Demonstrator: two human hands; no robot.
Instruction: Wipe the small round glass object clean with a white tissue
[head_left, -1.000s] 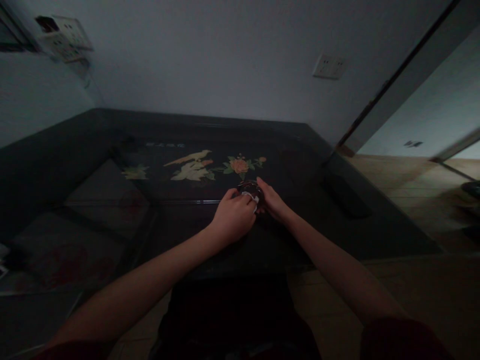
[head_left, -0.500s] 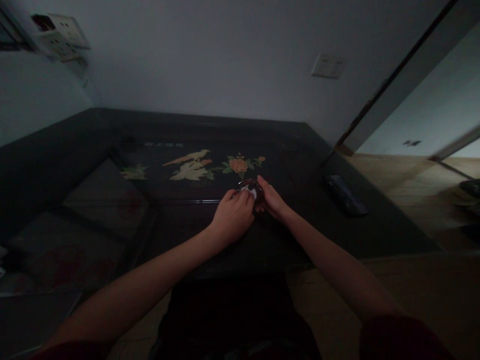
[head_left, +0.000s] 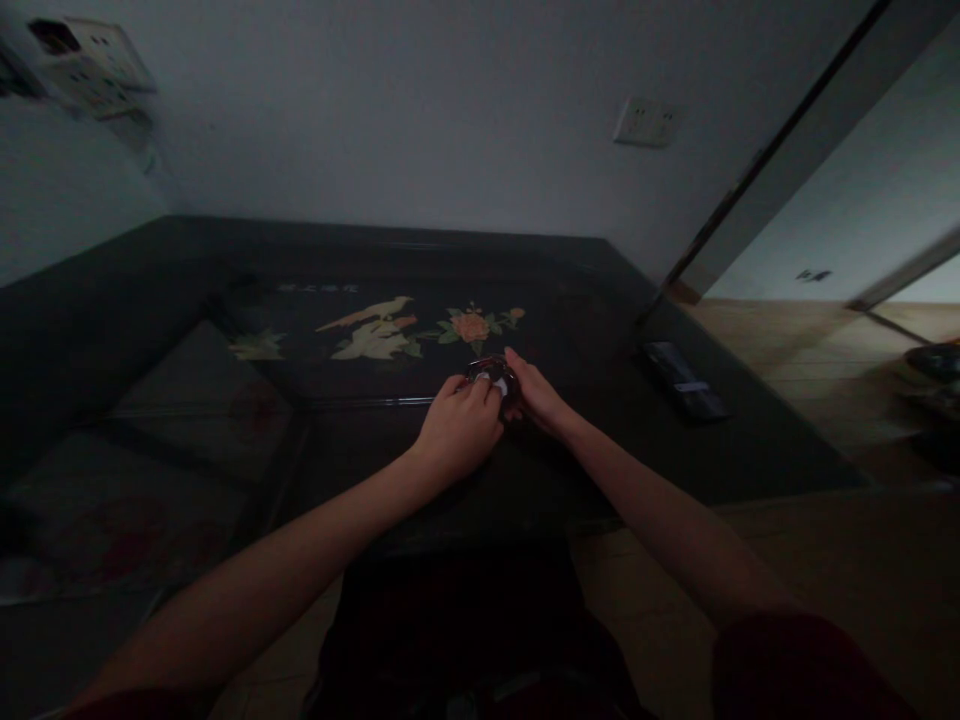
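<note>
Near the front of the dark glossy tabletop (head_left: 570, 300), both hands meet at a small, dark, shiny round vessel (head_left: 480, 364) with a bright rim. My right hand (head_left: 541, 394) is wrapped around its right side, thumb at the upper edge. My left hand (head_left: 461, 425) reaches in from the left, its curled fingertips pressing a crumpled white piece of tissue or cloth (head_left: 500, 384) against the vessel. The fingers hide most of the vessel and the white piece, and the dim light blurs details.
A dark phone-like slab (head_left: 684, 382) lies on the right part of the tabletop. Printed birds and flowers (head_left: 470, 326) decorate the surface. A wall stands behind it with a socket plate (head_left: 646, 122), and a power strip (head_left: 97, 65) is at the upper left.
The view has shifted slightly. My left fingers and the white piece have moved a little at the vessel, which appears slightly turned; both hands keep their hold.
</note>
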